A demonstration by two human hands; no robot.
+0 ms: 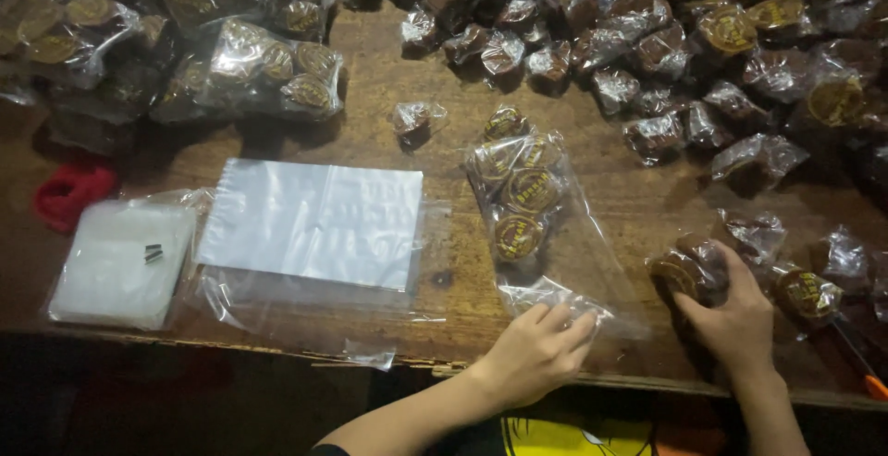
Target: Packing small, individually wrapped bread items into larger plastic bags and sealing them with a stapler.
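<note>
Left hand (pixel 541 350) pinches the mouth of the clear bag (pixel 546 234), flat on the counter (pixel 407 77) and part-filled with wrapped cakes; right hand (pixel 731 313) grips another wrapped cake (pixel 686 271) just beside it, close for loading

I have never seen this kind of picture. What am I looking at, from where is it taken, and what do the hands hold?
There is one picture, from a camera worn on a person's head, looking down at a wooden table. The left hand holds the open end of a clear bag that has round brown wrapped sweets inside. The right hand grips a few wrapped sweets. A big heap of wrapped sweets lies behind, filled packs at the far left, and a stack of empty bags at the left.
</note>
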